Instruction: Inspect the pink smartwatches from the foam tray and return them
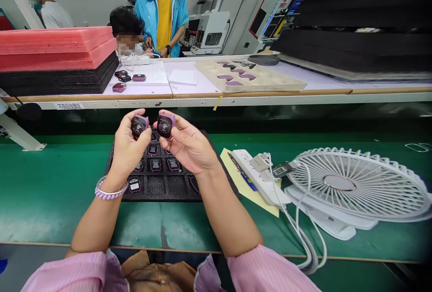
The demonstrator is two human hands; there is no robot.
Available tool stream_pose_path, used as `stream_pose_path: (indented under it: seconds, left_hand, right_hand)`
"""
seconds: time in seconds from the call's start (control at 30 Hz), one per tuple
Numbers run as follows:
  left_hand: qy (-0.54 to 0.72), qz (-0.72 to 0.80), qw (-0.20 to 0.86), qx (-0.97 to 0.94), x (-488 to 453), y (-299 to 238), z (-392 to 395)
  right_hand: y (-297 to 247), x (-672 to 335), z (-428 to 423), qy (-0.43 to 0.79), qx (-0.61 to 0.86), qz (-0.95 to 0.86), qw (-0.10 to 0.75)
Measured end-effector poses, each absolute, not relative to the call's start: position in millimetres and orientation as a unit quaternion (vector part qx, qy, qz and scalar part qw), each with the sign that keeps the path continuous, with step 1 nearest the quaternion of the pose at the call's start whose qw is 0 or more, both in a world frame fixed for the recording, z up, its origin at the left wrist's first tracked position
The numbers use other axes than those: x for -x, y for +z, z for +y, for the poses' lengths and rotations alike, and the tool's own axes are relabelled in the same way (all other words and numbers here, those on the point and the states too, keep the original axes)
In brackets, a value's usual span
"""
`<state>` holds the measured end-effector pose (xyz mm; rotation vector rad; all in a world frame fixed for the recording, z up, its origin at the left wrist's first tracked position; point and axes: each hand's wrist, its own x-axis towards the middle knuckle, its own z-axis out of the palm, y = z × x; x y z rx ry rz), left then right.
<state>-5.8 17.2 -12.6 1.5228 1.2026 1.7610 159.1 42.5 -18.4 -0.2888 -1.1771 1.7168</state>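
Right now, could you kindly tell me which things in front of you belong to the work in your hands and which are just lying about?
Part of the work:
left hand holding a purple watch
right hand holding a second purple watch
black foam tray of watches beneath them

Just lying about:
power strip
white fan
yellow paper

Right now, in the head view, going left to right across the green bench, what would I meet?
White angled support arm → black foam tray of smartwatches → white power strip → white desk fan
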Motion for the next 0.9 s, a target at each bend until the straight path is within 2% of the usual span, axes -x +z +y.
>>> stream_pose_path:
  seconds: [0.2, 0.4, 0.9]
  left_hand:
    - [0.638, 0.439, 0.250, -0.581, 4.2, -13.1, 16.2]
    - [0.660, 0.403, 0.294, -0.562, 2.5, -16.4, 17.7]
    - [0.658, 0.411, 0.288, -0.561, 2.4, -17.3, 18.2]
  right_hand:
    - [-17.1, -158.7, 40.0, 0.707, 0.102, -0.496, 0.494]
    - [-16.6, -158.7, 40.3, 0.715, 0.102, -0.495, 0.483]
    - [-19.0, -159.0, 42.6, 0.710, 0.103, -0.507, 0.478]
